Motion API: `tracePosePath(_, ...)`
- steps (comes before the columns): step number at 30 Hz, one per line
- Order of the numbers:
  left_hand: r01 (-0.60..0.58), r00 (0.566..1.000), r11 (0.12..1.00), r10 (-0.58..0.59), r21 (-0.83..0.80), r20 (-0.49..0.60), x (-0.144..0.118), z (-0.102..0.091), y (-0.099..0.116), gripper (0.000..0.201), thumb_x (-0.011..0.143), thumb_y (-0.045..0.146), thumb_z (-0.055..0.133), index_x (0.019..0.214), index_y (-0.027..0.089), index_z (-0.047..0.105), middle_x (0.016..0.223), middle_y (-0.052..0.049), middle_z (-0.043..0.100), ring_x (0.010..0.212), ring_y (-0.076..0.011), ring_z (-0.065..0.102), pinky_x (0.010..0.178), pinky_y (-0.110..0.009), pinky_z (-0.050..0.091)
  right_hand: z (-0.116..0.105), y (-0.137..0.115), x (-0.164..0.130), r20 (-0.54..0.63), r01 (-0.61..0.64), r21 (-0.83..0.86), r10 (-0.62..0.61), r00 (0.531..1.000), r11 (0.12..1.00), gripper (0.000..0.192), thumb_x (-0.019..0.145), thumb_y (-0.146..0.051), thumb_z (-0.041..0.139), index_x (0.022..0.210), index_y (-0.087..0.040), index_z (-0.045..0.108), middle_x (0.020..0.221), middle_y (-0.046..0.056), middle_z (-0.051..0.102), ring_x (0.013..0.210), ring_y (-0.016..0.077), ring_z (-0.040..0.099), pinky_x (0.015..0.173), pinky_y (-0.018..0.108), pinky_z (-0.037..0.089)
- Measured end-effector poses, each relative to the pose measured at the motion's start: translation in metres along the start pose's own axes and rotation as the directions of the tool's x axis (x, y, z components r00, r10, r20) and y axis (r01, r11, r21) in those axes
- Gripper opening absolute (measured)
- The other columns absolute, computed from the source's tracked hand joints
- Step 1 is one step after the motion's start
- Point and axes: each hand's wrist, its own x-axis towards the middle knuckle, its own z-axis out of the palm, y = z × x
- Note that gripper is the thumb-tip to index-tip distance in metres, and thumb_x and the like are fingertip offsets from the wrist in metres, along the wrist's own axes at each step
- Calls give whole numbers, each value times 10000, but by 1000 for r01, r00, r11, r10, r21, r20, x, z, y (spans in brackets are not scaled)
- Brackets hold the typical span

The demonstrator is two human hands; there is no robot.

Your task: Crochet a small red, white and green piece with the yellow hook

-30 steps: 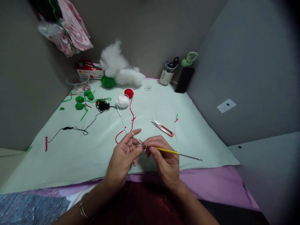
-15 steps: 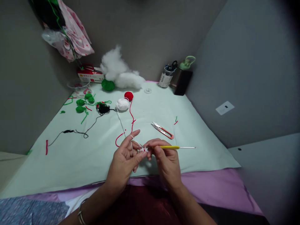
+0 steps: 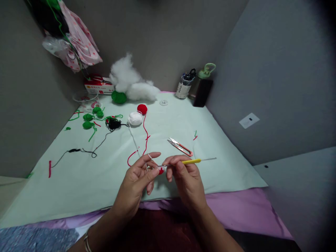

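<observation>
Between thumb and fingers, my left hand [image 3: 138,176] pinches a small red and white crochet piece [image 3: 161,170]. White yarn runs over its raised index finger, coming from the white yarn ball [image 3: 135,118]. My right hand [image 3: 187,178] grips a crochet hook [image 3: 191,161] with a yellow handle, held nearly level. The hook's working tip meets the upper edge of the piece; whether it is through a stitch is too small to tell. Behind the white ball lies a red yarn ball [image 3: 142,109], its strand trailing toward my left hand.
Orange-handled thread snips [image 3: 181,147] lie beyond my right hand. Green yarn pieces [image 3: 88,125] and a black yarn tangle [image 3: 113,124] are at the left. White stuffing [image 3: 131,82], a pen cup [image 3: 183,87] and a bottle [image 3: 203,87] stand along the back.
The crochet piece has turned in my left fingers, so more of its red side shows. The hook has tilted slightly, its outer end rising. The whole view has shifted a little.
</observation>
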Motion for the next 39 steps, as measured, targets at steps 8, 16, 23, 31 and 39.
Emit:
tracePosePath(8,-24,997,999,25,21,-69,4,-1,2,352,851,277,837,1191,245,750,862,27,620,456,-5,437,417,-153,356,-1,-4,3,16,-2,-44,3,1000,999,212,1030,-386,599,955,-223,712,931,41,776,655,128,692,621,269,597)
tracePosePath(16,-67,987,980,93,189,-134,11,-4,-6,349,829,276,843,1164,225,757,842,12,654,485,-35,473,448,-174,402,-5,-6,-2,76,174,-310,-158,985,935,214,1063,-248,530,1054,-260,743,996,41,753,782,147,708,724,311,601)
tracePosePath(23,-191,919,906,301,379,-256,10,-2,-9,180,813,225,837,988,235,795,765,4,691,557,-112,536,535,-237,461,0,-6,-6,328,481,-632,-352,876,607,257,1025,-126,525,1138,-240,725,990,86,781,1016,227,744,824,365,633)
tracePosePath(31,-423,753,663,636,618,-166,0,8,-2,167,782,110,829,835,268,819,805,-32,758,639,-181,609,625,-321,486,1,0,-15,363,556,-656,-433,825,510,344,1004,-127,581,1297,-272,687,1187,127,767,995,223,772,799,354,660)
tracePosePath(39,151,988,986,-148,-66,53,5,6,0,564,796,340,877,1314,214,694,769,45,595,414,4,296,373,-143,248,-12,-2,-14,523,680,-699,-491,697,221,562,922,-85,709,1420,-334,637,1077,76,768,1021,234,751,847,356,647)
